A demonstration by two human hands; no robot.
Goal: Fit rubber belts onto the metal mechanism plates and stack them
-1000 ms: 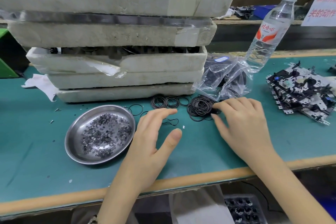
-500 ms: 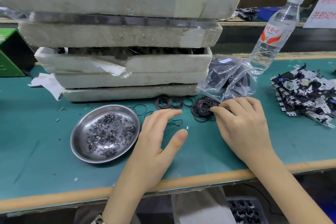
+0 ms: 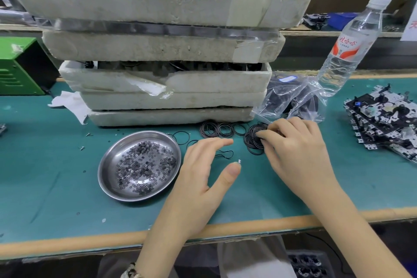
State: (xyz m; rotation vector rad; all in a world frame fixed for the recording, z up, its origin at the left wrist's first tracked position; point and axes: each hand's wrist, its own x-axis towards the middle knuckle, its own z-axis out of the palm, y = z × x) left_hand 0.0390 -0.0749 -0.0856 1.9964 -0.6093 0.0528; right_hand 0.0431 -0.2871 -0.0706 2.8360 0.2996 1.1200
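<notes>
Right hand (image 3: pixel 295 153) is down on the belts (image 3: pixel 252 142), fingers curled and pinching into the heap. They are thin black rubber loops lying flat on the green mat (image 3: pixel 56 176), just before the foam trays (image 3: pixel 158 81). Left hand (image 3: pixel 200 174) hovers with its fingers spread loose beside the steel dish (image 3: pixel 107 178). The metal plates (image 3: pixel 383 117) lie flat at the right in a fanned stack, cut off by the frame edge.

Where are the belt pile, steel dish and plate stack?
belt pile (image 3: pixel 252 142): head view, left part of the heap.
steel dish (image 3: pixel 106 171): head view, bare left inner wall.
plate stack (image 3: pixel 383 119): head view, top plate's middle.
</notes>
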